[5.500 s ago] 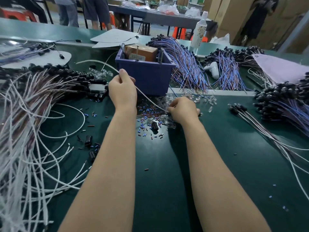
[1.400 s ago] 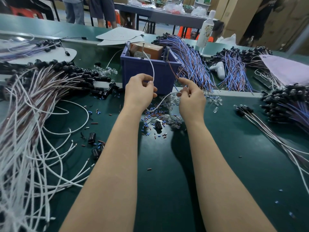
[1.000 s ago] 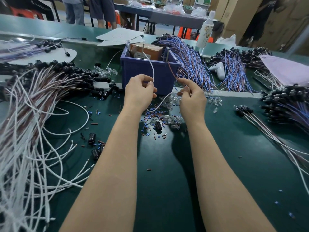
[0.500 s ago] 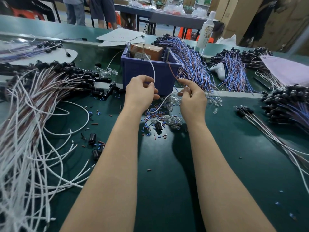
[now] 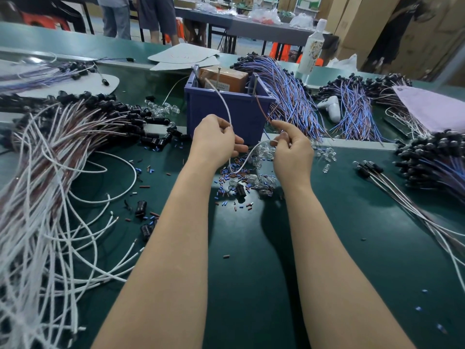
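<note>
Green mat [image 5: 251, 248] covers the bench, with wire bundles heaped on both sides. From my remote seat I see both hands raised just in front of the bin [image 5: 226, 109].

The left hand [image 5: 214, 142] has its fingers curled, with the thumb pinching the white wire [image 5: 224, 103]. From there the wire rises toward the bin and also sags in a loop down to the right hand [image 5: 293, 153]. That hand pinches the wire's other end between thumb and bent fingers. Its index finger is stretched out, and the brown wire [image 5: 261, 107] seems to meet that fingertip. I cannot tell whether the finger grips it.

My worries:
- The hanging loop sits just above the bulbs [image 5: 264, 151] and the loose sleeves [image 5: 234, 176], so a quick pull could drag it through them and scatter them.
- The two wire ends are thin, and a light pinch could let one slip as they are brought together.
- The brown wire leans on the bin's rim, and a tug could snag it there.

About five seconds back the right hand lay low on the mat among the bulbs, and the left hand held the wire stretched taut. Now the two hands are close together and lifted, and the wire hangs slack. Over the last second almost nothing has shifted.
</note>
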`<move>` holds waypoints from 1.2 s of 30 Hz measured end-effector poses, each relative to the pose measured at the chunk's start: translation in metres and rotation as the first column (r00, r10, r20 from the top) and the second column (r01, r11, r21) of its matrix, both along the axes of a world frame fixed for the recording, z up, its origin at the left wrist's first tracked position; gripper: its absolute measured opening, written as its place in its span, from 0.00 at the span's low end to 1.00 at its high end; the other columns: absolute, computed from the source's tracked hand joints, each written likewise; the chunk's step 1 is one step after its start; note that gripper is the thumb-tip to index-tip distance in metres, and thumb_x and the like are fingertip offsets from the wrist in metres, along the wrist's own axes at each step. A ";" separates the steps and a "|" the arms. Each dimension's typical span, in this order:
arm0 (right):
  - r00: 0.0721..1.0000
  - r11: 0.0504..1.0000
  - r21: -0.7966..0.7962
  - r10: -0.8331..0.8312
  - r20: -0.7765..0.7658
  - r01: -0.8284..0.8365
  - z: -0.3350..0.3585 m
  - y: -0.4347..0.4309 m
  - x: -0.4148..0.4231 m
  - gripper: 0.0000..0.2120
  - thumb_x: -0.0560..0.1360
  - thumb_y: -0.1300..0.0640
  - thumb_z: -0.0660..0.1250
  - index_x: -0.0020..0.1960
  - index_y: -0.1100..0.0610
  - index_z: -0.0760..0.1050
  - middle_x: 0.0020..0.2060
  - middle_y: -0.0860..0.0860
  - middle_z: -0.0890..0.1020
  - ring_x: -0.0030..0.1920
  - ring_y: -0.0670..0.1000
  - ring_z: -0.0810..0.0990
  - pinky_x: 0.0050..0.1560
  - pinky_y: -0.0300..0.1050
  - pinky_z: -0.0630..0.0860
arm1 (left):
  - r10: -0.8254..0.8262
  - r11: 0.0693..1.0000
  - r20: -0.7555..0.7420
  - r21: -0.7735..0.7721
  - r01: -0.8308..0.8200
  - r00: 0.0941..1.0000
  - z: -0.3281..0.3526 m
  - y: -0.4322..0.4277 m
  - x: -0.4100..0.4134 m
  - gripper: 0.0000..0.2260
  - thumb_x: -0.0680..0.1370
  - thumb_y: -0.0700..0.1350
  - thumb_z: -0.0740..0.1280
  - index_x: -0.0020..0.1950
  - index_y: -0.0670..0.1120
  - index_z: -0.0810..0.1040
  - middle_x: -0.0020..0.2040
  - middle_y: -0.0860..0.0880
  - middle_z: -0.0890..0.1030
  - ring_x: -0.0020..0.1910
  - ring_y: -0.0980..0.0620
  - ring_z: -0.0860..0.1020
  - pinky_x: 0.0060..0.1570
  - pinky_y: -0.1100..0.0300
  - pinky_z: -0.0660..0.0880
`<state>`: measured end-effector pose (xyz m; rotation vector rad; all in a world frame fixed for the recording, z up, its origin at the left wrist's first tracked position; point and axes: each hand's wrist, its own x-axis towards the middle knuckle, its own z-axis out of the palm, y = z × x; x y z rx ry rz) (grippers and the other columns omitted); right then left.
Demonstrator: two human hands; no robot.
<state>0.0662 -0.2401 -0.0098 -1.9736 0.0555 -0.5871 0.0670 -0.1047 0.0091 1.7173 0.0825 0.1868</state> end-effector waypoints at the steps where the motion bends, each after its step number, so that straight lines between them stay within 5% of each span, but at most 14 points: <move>1: 1.000 1.000 0.001 0.000 -0.002 0.000 0.000 0.000 0.000 0.19 0.78 0.66 0.54 0.59 0.51 0.78 0.36 0.48 0.77 0.42 0.53 0.77 0.45 0.47 0.75 | 0.002 1.000 -0.009 -0.016 -0.002 1.000 -0.001 0.000 0.000 0.09 0.81 0.37 0.56 0.44 0.47 0.68 0.37 0.47 0.81 0.30 0.55 0.82 0.30 0.66 0.76; 9: 1.000 1.000 0.020 0.004 0.002 -0.004 -0.002 -0.001 0.001 0.18 0.80 0.64 0.55 0.60 0.51 0.78 0.37 0.45 0.77 0.29 0.44 0.69 0.35 0.38 0.69 | -0.004 1.000 0.015 -0.028 0.004 1.000 -0.007 0.001 0.003 0.05 0.81 0.37 0.57 0.50 0.43 0.71 0.37 0.48 0.81 0.28 0.57 0.81 0.30 0.67 0.75; 14: 1.000 1.000 0.013 0.000 0.000 0.000 -0.001 -0.001 0.000 0.18 0.79 0.65 0.54 0.60 0.51 0.78 0.35 0.46 0.77 0.29 0.45 0.68 0.36 0.38 0.68 | -0.016 1.000 0.061 0.013 0.015 0.998 -0.007 0.000 0.001 0.10 0.81 0.37 0.57 0.43 0.48 0.70 0.37 0.48 0.81 0.28 0.58 0.80 0.31 0.67 0.75; 30: 1.000 1.000 0.008 -0.004 0.015 0.004 -0.002 -0.002 0.001 0.18 0.79 0.65 0.55 0.59 0.51 0.78 0.36 0.44 0.77 0.36 0.47 0.73 0.43 0.44 0.73 | -0.003 1.000 0.053 0.023 0.001 0.999 -0.007 0.000 0.000 0.09 0.81 0.37 0.57 0.44 0.48 0.71 0.37 0.49 0.82 0.28 0.58 0.80 0.31 0.67 0.74; 33: 1.000 1.000 0.014 -0.006 0.025 0.005 -0.002 -0.002 0.002 0.17 0.79 0.65 0.55 0.58 0.52 0.78 0.36 0.44 0.77 0.33 0.45 0.71 0.39 0.41 0.71 | 0.007 1.000 0.054 0.008 -0.008 0.999 -0.004 -0.001 -0.002 0.08 0.81 0.37 0.58 0.45 0.47 0.72 0.38 0.48 0.82 0.33 0.55 0.81 0.38 0.62 0.77; 36: 0.998 0.998 0.052 -0.043 0.039 0.041 0.002 -0.004 0.001 0.14 0.78 0.65 0.55 0.53 0.55 0.78 0.39 0.49 0.79 0.34 0.45 0.73 0.40 0.45 0.72 | 0.138 0.983 0.141 0.103 -0.153 0.980 0.004 -0.002 -0.005 0.05 0.79 0.38 0.60 0.54 0.44 0.73 0.50 0.45 0.81 0.50 0.49 0.80 0.55 0.57 0.75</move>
